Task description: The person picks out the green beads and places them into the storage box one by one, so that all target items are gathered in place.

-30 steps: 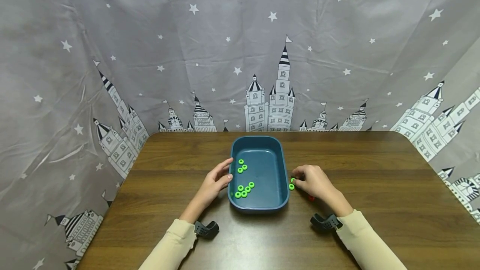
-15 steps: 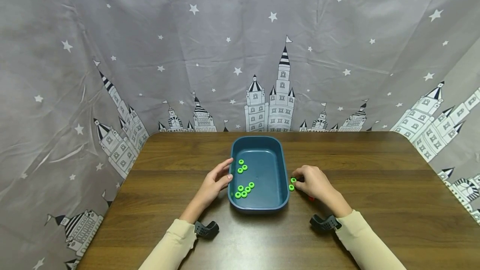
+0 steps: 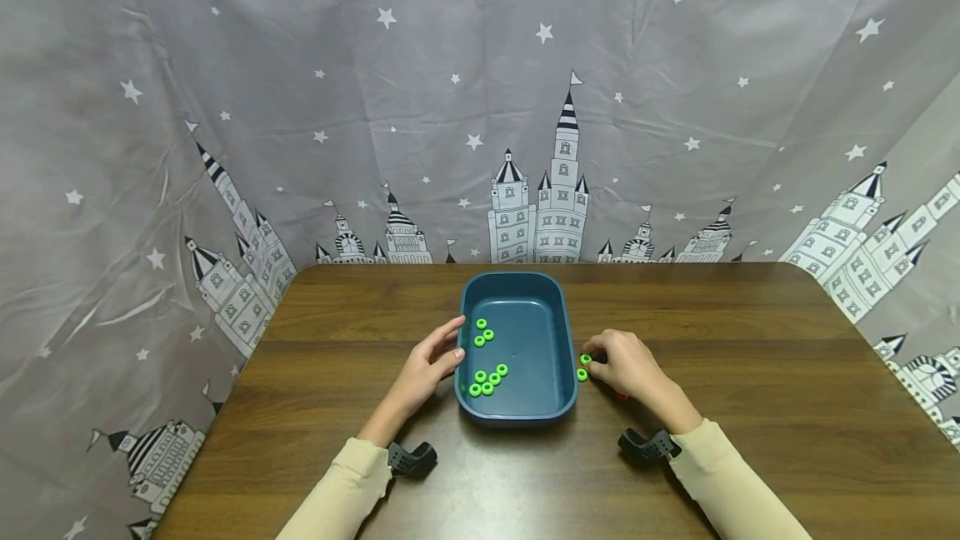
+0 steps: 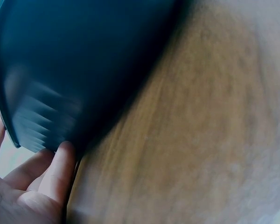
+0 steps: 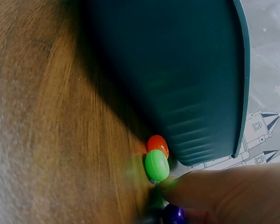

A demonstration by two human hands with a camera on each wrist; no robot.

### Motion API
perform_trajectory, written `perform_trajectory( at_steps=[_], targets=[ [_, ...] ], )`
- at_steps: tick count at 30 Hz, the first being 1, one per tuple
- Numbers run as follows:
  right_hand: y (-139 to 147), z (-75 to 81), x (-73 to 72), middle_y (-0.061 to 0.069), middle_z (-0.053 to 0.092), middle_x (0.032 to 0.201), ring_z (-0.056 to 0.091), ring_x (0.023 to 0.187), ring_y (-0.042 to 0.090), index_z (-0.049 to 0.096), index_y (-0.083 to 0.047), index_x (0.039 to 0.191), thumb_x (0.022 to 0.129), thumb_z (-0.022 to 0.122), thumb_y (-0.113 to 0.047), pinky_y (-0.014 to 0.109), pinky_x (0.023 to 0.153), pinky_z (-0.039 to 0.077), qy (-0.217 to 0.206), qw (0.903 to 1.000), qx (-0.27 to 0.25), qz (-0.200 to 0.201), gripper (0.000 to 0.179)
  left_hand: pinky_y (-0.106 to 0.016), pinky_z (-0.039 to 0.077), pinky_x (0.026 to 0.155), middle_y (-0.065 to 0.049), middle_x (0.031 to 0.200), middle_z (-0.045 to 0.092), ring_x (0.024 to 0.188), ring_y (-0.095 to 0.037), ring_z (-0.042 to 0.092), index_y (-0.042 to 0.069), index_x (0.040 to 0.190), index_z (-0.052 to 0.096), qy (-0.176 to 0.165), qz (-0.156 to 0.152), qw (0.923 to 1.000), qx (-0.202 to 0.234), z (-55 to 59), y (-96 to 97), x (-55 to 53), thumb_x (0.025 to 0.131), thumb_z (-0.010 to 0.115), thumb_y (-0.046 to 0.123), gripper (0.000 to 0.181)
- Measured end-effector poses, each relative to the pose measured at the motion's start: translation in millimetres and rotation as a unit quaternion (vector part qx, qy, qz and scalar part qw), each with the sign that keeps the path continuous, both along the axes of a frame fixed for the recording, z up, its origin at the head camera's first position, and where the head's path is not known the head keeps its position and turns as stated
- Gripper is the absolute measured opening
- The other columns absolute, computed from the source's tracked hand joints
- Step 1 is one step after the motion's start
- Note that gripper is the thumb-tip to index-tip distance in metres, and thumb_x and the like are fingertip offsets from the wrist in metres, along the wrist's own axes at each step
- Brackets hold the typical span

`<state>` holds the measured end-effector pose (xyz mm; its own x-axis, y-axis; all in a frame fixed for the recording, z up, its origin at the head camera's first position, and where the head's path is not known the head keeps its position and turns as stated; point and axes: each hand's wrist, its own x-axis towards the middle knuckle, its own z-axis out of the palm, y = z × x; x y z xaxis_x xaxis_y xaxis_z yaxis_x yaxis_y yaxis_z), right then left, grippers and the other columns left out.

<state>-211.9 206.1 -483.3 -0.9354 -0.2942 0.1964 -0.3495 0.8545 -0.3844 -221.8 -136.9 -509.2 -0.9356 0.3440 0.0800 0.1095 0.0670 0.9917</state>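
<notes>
My left hand (image 3: 429, 372) rests at the left wall of a dark teal plastic tray (image 3: 517, 418), fingers spread and fingertips at its rim. In the left wrist view its fingers (image 4: 60, 175) touch the tray's ribbed outer corner. Just right of the tray, my right hand (image 3: 628, 365) is low over the table, thumb and fingertips pinching a green ring-shaped bead (image 3: 586, 359). Another green bead (image 3: 582, 375) lies close in front of it. The right wrist view shows a green bead (image 5: 157, 164), an orange bead (image 5: 157, 143) and a purple bead (image 5: 173, 214) around the thumb (image 5: 191, 186).
Several green beads (image 3: 487, 388) lie along the left side inside the tray. A red bead (image 3: 622, 396) shows partly under the right hand. The brown wooden table (image 3: 750, 357) reaches back to a grey curtain (image 3: 480, 65) with castles and stars.
Both hands and the tray stay in place. A little more of the green bead at the right fingertips shows than one second ago.
</notes>
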Motion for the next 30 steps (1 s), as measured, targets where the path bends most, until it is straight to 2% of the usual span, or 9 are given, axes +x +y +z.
perform_trajectory(
  at_steps=[10, 20, 30],
  targets=[
    [0.1, 2.9, -0.3, 0.005, 0.075, 0.087, 0.070, 0.081, 0.021, 0.079, -0.008, 0.091, 0.079, 0.079, -0.010, 0.041, 0.073, 0.057, -0.003, 0.9999, -0.011, -0.002, 0.013, -0.034, 0.057, 0.096, -0.031, 0.152, 0.046, 0.134, -0.047, 0.052, 0.005, 0.156, 0.038, -0.002, 0.003, 1.0000, -0.001, 0.9, 0.0, 0.6, 0.102, 0.055, 0.008, 0.056],
    [2.1, 6.7, -1.2, 0.005, 0.076, 0.086, 0.071, 0.081, 0.021, 0.078, -0.007, 0.093, 0.080, 0.077, -0.010, 0.041, 0.072, 0.057, -0.005, 0.9997, -0.022, -0.005, 0.013, -0.032, 0.057, 0.095, -0.032, 0.152, 0.046, 0.134, -0.046, 0.052, 0.005, 0.156, 0.039, -0.006, 0.003, 1.0000, 0.001, -0.3, 0.5, -0.7, 0.102, 0.055, 0.008, 0.056],
    [3.1, 16.9, -5.0, 0.010, 0.079, 0.087, 0.075, 0.075, 0.019, 0.077, -0.003, 0.096, 0.082, 0.073, -0.006, 0.036, 0.068, 0.061, -0.016, 0.9971, -0.073, -0.012, 0.015, -0.034, 0.058, 0.096, -0.031, 0.152, 0.046, 0.133, -0.046, 0.053, 0.005, 0.156, 0.038, -0.014, 0.006, 0.9999, -0.004, -0.3, 0.4, -1.1, 0.103, 0.055, 0.009, 0.056]
  ],
)
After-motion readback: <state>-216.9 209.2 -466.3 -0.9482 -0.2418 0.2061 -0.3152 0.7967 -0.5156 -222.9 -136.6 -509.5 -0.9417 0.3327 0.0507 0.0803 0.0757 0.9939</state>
